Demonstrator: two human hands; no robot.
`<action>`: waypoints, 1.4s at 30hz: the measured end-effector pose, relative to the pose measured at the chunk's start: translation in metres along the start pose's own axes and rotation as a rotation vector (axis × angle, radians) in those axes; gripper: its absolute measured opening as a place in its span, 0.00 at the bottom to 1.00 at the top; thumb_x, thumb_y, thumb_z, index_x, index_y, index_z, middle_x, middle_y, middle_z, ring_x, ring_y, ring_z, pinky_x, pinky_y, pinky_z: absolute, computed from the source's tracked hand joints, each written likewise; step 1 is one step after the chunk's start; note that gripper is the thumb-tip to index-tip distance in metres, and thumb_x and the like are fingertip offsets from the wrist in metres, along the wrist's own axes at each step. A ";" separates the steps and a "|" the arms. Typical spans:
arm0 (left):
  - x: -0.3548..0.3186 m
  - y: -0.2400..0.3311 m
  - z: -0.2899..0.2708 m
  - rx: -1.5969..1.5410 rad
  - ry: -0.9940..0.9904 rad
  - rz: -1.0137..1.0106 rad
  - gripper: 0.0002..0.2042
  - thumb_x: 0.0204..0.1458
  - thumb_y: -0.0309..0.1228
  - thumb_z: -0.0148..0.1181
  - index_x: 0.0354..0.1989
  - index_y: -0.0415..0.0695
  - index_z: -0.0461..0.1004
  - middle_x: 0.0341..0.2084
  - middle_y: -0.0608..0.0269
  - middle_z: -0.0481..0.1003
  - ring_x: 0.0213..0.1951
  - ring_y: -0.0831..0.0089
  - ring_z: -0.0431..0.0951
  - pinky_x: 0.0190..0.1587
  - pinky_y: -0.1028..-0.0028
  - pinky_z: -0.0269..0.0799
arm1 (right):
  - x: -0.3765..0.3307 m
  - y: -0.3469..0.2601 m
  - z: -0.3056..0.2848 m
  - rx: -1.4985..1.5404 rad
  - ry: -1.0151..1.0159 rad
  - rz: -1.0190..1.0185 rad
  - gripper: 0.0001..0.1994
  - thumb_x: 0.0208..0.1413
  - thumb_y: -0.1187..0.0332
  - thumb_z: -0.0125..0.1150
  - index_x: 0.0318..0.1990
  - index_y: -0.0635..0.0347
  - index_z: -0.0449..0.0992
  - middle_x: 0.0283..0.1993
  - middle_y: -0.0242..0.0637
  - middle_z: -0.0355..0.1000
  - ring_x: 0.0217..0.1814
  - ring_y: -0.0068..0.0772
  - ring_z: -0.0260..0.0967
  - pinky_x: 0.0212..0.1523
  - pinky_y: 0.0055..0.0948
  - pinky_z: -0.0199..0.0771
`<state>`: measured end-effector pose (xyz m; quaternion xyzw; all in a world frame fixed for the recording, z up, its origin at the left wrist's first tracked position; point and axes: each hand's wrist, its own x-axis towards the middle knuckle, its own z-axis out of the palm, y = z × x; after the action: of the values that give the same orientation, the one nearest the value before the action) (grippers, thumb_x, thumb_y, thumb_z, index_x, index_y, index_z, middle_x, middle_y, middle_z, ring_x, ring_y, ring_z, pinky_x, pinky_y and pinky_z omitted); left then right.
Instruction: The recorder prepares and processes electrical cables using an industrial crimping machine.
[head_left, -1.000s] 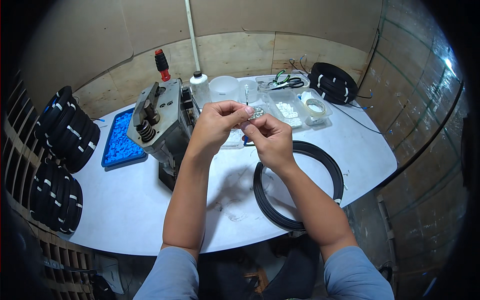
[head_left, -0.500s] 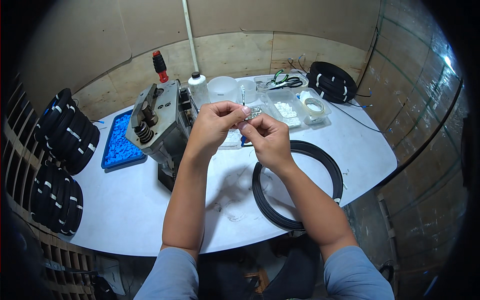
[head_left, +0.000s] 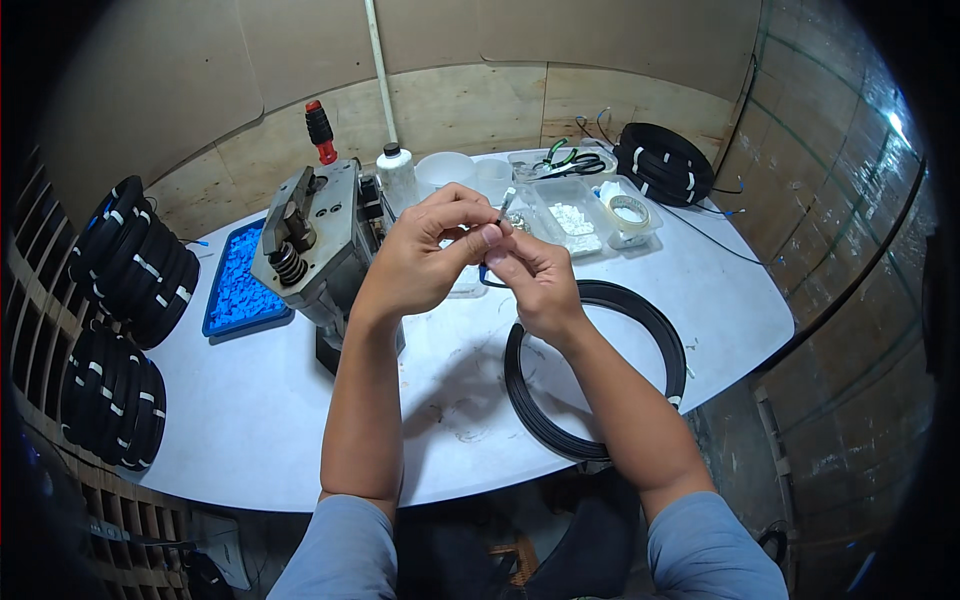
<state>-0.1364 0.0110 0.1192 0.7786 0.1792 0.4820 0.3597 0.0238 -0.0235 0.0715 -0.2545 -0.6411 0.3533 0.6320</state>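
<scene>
In front of my chest, above the table, both hands meet at the end of a thin black cable. A small pale, clear-looking tip (head_left: 508, 198) points up and slightly right from between the fingers. My left hand (head_left: 425, 262) pinches just below this tip with thumb and forefinger. Close beside it, my right hand (head_left: 545, 288) is closed on the cable, its thumb and fingers pressed together. Under the fingers shows a small blue piece (head_left: 484, 272) on the cable. A coil of black cable (head_left: 522, 400) lies on the table beneath my right forearm.
Left of my hands stands a metal bench press (head_left: 325, 250), beside a blue tray (head_left: 250, 322) of small blue parts. Behind are a white bottle (head_left: 397, 175), clear tubs with white pieces (head_left: 572, 222), a tape roll (head_left: 628, 210) and green-handled pliers (head_left: 556, 158). Cable coils (head_left: 115, 400) flank the table.
The pale tip has gone from upright to leaning right. My left hand has shifted slightly down and left, its fingers turning around the cable end. The right hand has barely moved.
</scene>
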 end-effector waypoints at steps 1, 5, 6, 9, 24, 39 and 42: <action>-0.001 0.003 0.000 -0.013 -0.012 0.002 0.07 0.58 0.27 0.61 0.40 0.36 0.79 0.36 0.62 0.75 0.35 0.77 0.76 0.39 0.76 0.74 | 0.001 -0.002 0.000 0.006 0.009 0.025 0.09 0.60 0.71 0.61 0.45 0.66 0.79 0.38 0.35 0.76 0.40 0.20 0.73 0.42 0.23 0.74; 0.002 0.006 0.004 0.069 0.012 -0.005 0.07 0.58 0.26 0.60 0.38 0.35 0.79 0.35 0.61 0.76 0.35 0.76 0.77 0.40 0.75 0.74 | 0.001 0.005 -0.004 -0.021 0.041 0.045 0.07 0.59 0.72 0.62 0.41 0.66 0.81 0.37 0.35 0.76 0.38 0.20 0.73 0.41 0.24 0.74; 0.003 0.005 0.007 0.068 0.012 -0.005 0.07 0.58 0.26 0.60 0.38 0.35 0.79 0.35 0.61 0.76 0.35 0.76 0.77 0.40 0.75 0.74 | 0.001 0.007 -0.005 -0.022 0.041 0.046 0.07 0.59 0.72 0.62 0.41 0.66 0.81 0.37 0.35 0.76 0.38 0.20 0.73 0.41 0.24 0.74; 0.003 0.002 0.010 0.090 0.079 -0.024 0.07 0.57 0.26 0.59 0.37 0.34 0.79 0.33 0.60 0.77 0.34 0.75 0.78 0.40 0.74 0.75 | 0.001 0.011 -0.005 -0.015 0.090 0.071 0.07 0.58 0.73 0.64 0.40 0.66 0.81 0.35 0.35 0.77 0.36 0.20 0.72 0.39 0.23 0.73; 0.007 -0.015 0.016 -0.192 0.161 -0.295 0.09 0.59 0.30 0.59 0.37 0.34 0.78 0.26 0.64 0.76 0.30 0.82 0.73 0.32 0.79 0.69 | 0.003 0.002 -0.006 -0.072 0.102 0.104 0.08 0.57 0.69 0.67 0.31 0.64 0.79 0.30 0.31 0.78 0.32 0.15 0.71 0.34 0.19 0.71; 0.003 -0.030 0.004 -0.691 -0.020 -0.364 0.08 0.61 0.30 0.58 0.41 0.37 0.75 0.37 0.64 0.75 0.38 0.79 0.73 0.43 0.78 0.71 | 0.001 -0.001 -0.004 -0.140 0.128 0.164 0.08 0.56 0.69 0.68 0.29 0.64 0.79 0.26 0.30 0.77 0.27 0.14 0.70 0.29 0.19 0.70; 0.004 -0.031 0.003 -0.739 -0.045 -0.366 0.08 0.61 0.29 0.57 0.41 0.37 0.75 0.37 0.64 0.75 0.39 0.79 0.73 0.44 0.77 0.70 | 0.001 -0.004 -0.004 -0.156 0.126 0.170 0.08 0.56 0.69 0.67 0.30 0.64 0.79 0.26 0.31 0.77 0.27 0.14 0.70 0.29 0.19 0.70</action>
<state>-0.1303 0.0334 0.0977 0.5625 0.1216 0.4251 0.6986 0.0279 -0.0243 0.0752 -0.3782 -0.6018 0.3379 0.6169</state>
